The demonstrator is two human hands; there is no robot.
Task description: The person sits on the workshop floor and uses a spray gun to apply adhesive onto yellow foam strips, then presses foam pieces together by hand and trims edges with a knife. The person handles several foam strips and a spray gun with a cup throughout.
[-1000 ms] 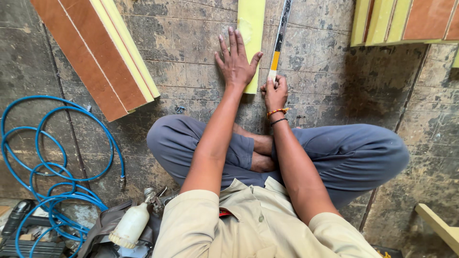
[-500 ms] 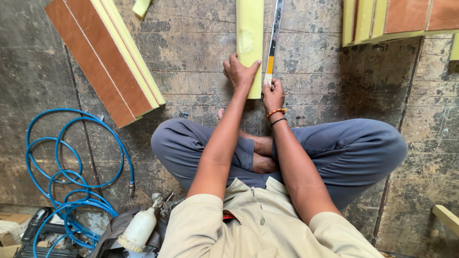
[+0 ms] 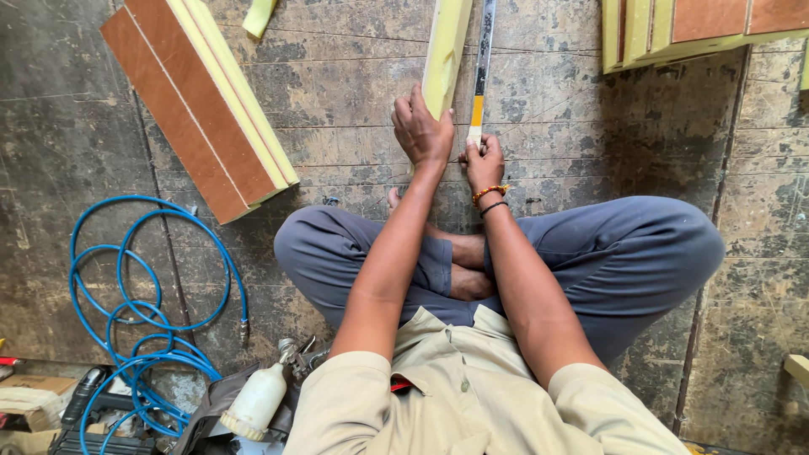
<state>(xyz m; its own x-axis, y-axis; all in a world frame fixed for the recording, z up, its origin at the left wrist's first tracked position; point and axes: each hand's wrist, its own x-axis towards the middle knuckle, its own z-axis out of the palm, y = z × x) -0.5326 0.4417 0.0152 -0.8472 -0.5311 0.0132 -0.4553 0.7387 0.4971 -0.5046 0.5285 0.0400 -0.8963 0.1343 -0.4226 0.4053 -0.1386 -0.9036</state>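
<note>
A: From the head view, where are the hands?

B: The left hand lies on the near end of a long pale-yellow foam strip on the worn grey plank floor; its grip is curled together over the strip's end. The strip runs off toward twelve o'clock.

A: And the other?

B: The right hand, just at three o'clock of the left, has its grip pinched on the near end of a narrow steel ruler with a yellow band, lying beside the strip.

A: Around them?

B: A brown-topped foam panel at ten o'clock, a coiled blue air hose at eight, a white-cupped spray gun near it.
</note>
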